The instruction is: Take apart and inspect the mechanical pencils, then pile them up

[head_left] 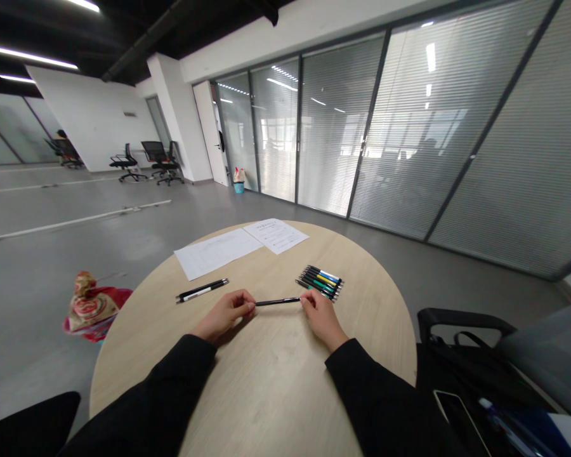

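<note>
A black pen (278, 302) is stretched level between my two hands above the round table. Its left end is pinched by the fingers of my left hand (229, 312). At the other end, the thumb and fingertips of my right hand (318, 313) close on it. Just beyond my right hand lies a row of several pens (321, 279), with black, blue, white, yellow and green barrels. To the left of my left hand rest two more pens (202, 291), one black and one with a white part, side by side.
Two printed paper sheets (219, 252) lie at the table's far side. The round wooden table (276, 393) has a red and gold bag (92, 304) on its left, on the floor. A black chair (461, 330) stands at the right, with a phone (461, 419) on it.
</note>
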Motion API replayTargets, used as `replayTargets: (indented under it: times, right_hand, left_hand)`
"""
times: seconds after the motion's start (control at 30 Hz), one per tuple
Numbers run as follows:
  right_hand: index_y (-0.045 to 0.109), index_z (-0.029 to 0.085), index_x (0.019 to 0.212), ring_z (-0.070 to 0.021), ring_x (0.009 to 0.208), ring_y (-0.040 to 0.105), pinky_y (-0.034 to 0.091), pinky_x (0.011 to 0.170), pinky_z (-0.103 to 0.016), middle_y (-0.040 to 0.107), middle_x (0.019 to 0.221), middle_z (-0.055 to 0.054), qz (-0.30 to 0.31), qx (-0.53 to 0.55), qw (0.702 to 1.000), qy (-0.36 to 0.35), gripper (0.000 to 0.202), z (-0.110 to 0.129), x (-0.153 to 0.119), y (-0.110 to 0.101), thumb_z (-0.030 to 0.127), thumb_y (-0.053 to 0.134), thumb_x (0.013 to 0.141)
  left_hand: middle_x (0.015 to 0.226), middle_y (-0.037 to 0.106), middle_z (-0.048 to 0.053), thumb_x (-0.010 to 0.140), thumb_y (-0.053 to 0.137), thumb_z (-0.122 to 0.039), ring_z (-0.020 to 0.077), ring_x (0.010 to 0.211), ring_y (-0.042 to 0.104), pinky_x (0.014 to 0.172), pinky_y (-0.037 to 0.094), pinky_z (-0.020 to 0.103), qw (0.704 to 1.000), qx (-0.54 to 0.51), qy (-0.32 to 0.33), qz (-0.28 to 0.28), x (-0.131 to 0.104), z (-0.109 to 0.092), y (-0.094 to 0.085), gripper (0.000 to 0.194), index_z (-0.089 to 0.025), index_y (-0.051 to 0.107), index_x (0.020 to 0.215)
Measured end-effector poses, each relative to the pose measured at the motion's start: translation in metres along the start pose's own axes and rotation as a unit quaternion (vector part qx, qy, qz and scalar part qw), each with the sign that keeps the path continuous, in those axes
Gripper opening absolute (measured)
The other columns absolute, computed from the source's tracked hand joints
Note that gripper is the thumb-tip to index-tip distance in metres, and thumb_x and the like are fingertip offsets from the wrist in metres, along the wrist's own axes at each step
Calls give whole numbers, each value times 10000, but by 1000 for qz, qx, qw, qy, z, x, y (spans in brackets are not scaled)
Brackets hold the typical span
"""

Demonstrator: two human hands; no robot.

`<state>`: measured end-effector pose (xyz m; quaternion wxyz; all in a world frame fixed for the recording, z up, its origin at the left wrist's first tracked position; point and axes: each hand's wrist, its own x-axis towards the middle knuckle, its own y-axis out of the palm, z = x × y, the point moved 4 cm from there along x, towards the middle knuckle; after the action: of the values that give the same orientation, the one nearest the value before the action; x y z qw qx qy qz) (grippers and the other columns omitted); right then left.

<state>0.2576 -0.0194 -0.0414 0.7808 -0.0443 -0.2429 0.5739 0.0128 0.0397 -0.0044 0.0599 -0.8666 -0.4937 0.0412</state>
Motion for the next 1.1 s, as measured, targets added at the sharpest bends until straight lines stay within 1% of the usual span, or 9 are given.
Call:
replayTargets:
  times: [0.3,0.57,0.73,1.1]
  right_hand:
    - [583,198,777,-168,691,527,358,647,-273,601,721,2,0,-12,1000,-8,185,-1,1,1,308,506,905]
    - [555,205,756,-163,650,498,342,622,-271,560,660,15,9,-10,1000,-4,210,0,0,0,324,488,917]
    - [550,203,747,-160,654,490,331,621,-268,558,670,14,8,-9,1000,-9,220,0,1,1,320,481,920]
    - [539,207,728,-159,627,479,320,617,-265,516,612,28,11,-16,1000,-4,238,2,0,0,323,472,924]
  left_hand:
    - [635,598,-12,778,738,-413,122,608,514,622,379,256,1000,22,2,-2,1,-3,0,299,-153,592,753]
    - [650,593,-15,775,742,-413,125,613,518,620,387,258,1000,14,3,-4,0,-2,-1,300,-154,592,777]
    - [629,591,-16,773,742,-399,119,603,505,610,371,252,1000,31,3,-4,0,-4,-1,287,-151,597,765]
    - [640,602,-12,772,750,-391,119,607,515,614,382,252,1000,14,5,0,1,-1,-2,280,-153,602,759]
